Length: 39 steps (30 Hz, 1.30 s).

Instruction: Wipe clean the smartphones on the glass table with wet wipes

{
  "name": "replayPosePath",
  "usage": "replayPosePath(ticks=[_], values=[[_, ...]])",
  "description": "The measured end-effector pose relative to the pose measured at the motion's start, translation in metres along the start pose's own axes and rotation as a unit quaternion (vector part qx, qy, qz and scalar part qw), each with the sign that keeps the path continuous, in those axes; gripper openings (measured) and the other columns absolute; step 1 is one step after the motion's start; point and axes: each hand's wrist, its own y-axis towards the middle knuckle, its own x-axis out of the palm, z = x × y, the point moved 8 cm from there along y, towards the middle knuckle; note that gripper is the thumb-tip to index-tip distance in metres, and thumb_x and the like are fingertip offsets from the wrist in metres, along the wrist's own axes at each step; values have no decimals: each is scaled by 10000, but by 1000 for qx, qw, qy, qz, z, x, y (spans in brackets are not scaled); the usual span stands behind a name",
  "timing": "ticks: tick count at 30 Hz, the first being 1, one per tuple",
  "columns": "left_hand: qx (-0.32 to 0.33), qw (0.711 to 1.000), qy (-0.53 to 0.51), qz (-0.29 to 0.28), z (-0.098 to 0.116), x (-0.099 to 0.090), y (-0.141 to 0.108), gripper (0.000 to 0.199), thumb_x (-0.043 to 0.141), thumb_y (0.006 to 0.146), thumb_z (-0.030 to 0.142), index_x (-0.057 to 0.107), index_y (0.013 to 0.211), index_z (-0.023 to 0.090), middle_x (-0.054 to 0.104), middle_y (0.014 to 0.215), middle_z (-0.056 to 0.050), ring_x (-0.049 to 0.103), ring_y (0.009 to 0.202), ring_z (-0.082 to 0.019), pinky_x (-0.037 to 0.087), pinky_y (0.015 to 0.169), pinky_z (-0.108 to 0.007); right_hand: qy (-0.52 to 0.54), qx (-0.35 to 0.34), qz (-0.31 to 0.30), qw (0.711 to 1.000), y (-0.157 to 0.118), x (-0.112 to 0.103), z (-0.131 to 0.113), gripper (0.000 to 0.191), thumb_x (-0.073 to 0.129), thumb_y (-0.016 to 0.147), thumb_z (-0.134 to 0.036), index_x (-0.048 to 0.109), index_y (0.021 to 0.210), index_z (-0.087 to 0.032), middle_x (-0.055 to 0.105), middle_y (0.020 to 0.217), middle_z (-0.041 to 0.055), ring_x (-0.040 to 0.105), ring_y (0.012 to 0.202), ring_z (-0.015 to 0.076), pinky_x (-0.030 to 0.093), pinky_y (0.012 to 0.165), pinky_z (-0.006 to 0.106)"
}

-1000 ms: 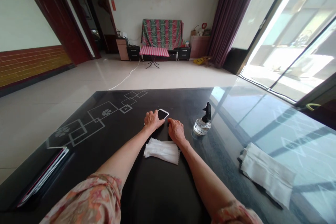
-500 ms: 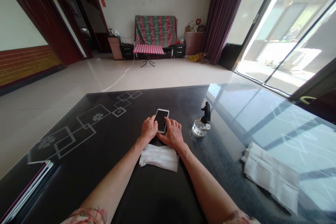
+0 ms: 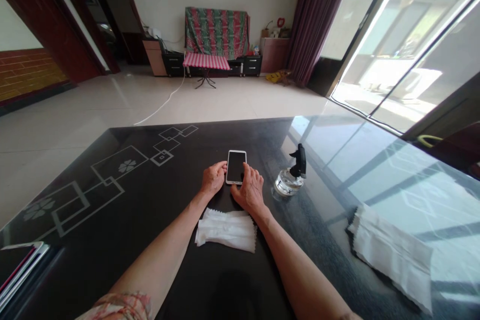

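A white-framed phone [image 3: 236, 166] with a dark screen lies face up on the black table [image 3: 146, 220]. At its left edge is my left hand [image 3: 214, 178], fingers curled together, fingertips touching the phone's side. My right hand [image 3: 250, 187] rests at the lower right corner, fingers apart, the index finger over the screen's right edge and the thumb near the bottom edge. Just below both hands, a folded white cloth [image 3: 226, 230] lies between my forearms. To the right of my right hand stands a clear spray bottle [image 3: 289, 180] with a black nozzle.
Another folded white cloth [image 3: 392, 255] lies at the table's right. A flat silver and red item [image 3: 23, 272] sits at the lower left edge. Beyond the table are a small pink-striped table [image 3: 206, 61] and a cabinet covered by patterned fabric [image 3: 216, 33].
The phone now lies straighter, and my left hand has drawn off its front to its left side. My right hand has shifted slightly. The whole view has tilted down a little.
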Motion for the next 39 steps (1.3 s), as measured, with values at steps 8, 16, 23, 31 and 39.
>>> replayPosePath(ticks=[8,16,23,31,39], values=[[25,997,-77,-17,-5,7,1,375,427,848,90,701,1071,216,754,960,6,721,854,-108,584,817,-230,-14,0,-11,1000,1,4,3,689,539,740,-280,398,1380,-70,498,1360,206,431,1223,335,339,1024,494],[35,994,-99,-36,2,9,1,367,469,832,87,696,1088,220,750,986,5,718,889,-119,578,848,-235,-16,13,-1,1000,2,4,5,746,592,744,-376,378,1387,-64,480,1367,230,439,1223,345,353,1025,506],[46,993,-94,-55,13,8,-2,356,469,841,84,695,1084,213,742,1045,-1,708,940,-129,553,914,-253,-9,9,26,1000,3,3,7,707,567,738,-311,379,1370,-57,493,1337,237,437,1222,350,357,1022,517],[50,991,-108,-63,16,8,-2,373,453,836,48,686,1099,175,743,1049,-22,711,931,-122,557,899,-239,-6,24,9,1000,3,7,9,739,560,724,-310,369,1382,-32,470,1364,257,406,1275,373,340,1046,534],[43,988,-136,-62,10,11,-1,359,460,838,61,691,1085,180,742,1043,-23,715,920,-131,580,847,-240,89,54,45,994,7,0,39,693,452,670,-131,412,1360,-81,431,1431,216,400,1338,301,371,1071,482]])
